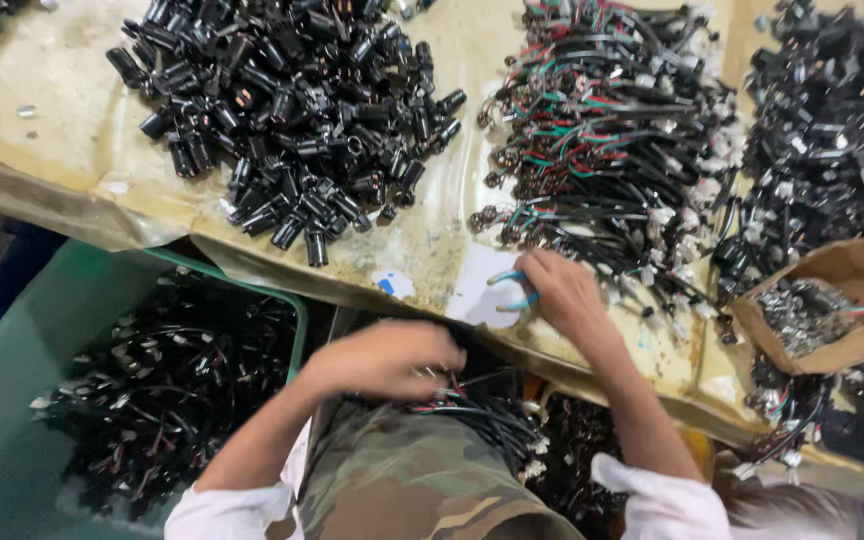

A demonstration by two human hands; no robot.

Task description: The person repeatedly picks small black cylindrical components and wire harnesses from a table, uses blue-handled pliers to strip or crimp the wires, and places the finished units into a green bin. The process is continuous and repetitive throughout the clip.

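Note:
My left hand (384,358) is curled over a bundle of black, red and green wires (482,412) lying on my lap, fingers closed on them. My right hand (562,290) rests at the table's front edge and grips a small tool with blue handles (514,290). Just beyond that hand lies a big heap of wire harnesses with white connectors (607,130). A pile of black cylindrical parts (287,110) covers the table's left part.
A green bin (12,400) at my lower left holds several finished black wire pieces. A brown cardboard box (852,300) with small metal parts sits at the right. Another heap of black parts (832,130) fills the far right. The table is covered in yellowed sheet.

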